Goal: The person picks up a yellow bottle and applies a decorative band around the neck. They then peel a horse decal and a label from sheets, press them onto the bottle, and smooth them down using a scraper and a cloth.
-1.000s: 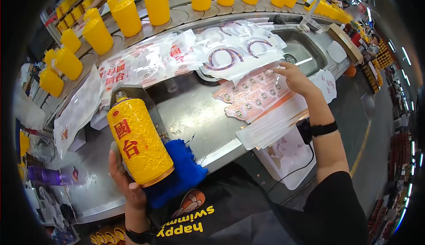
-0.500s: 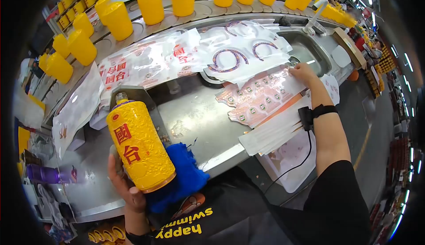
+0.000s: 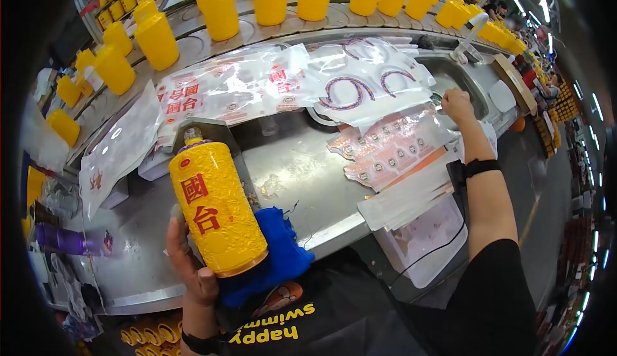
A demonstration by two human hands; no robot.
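Observation:
A yellow textured bottle [image 3: 222,211] with red characters and a clear glass neck leans over the near edge of the metal counter. My left hand [image 3: 193,263] is wrapped round its lower left side, the thumb near its base. A blue cloth [image 3: 277,247] lies just behind the bottle's right side. Out to the right, my right hand [image 3: 457,105] is closed, fingers pressed together, above the near edge of the sink. Whatever it pinches is too small or hidden. Close by its wrist lie decal sheets [image 3: 392,147] with rows of small round emblems.
Decal sheets with red characters [image 3: 218,89] and with curved bands [image 3: 366,86] cover the counter's back. White paper strips [image 3: 411,192] overhang the front edge above a white bin [image 3: 427,243]. Yellow bottles [image 3: 218,12] stand along a curved conveyor behind, and a sink [image 3: 450,76] sits at right.
My right hand has lifted off the edge of the emblem sheets and moved away towards the sink. My left hand keeps hold of the bottle. Bottles on the conveyor have shifted, and the view has swung slightly.

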